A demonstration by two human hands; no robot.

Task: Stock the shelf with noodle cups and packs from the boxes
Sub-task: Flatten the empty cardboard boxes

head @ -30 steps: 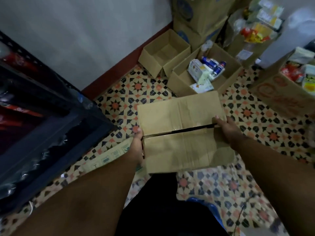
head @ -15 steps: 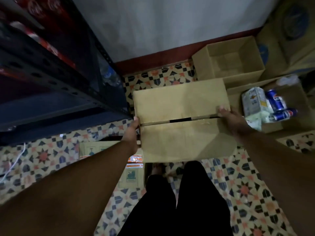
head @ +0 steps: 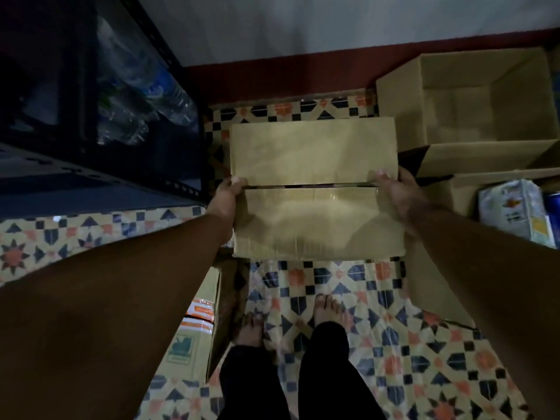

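I carry a closed brown cardboard box (head: 315, 189) in front of me above the patterned tile floor, its two top flaps meeting at a taped seam. My left hand (head: 225, 197) grips the box's left side, thumb over the top edge at the seam. My right hand (head: 394, 192) grips the right side the same way. The dark metal shelf (head: 100, 183) stands at the left, with clear plastic bottles (head: 142, 95) on a lower level. The box's contents are hidden.
An open empty carton (head: 466, 101) stands at the back right by the wall. Beside it another open carton (head: 500, 183) holds packets and cans. A printed carton (head: 194, 334) lies on the floor at my left foot. My bare feet stand on the tiles.
The view has swung left and down towards the shelf. The box stayed in both hands and now hangs lower, closer to the shelf's corner and the wall.
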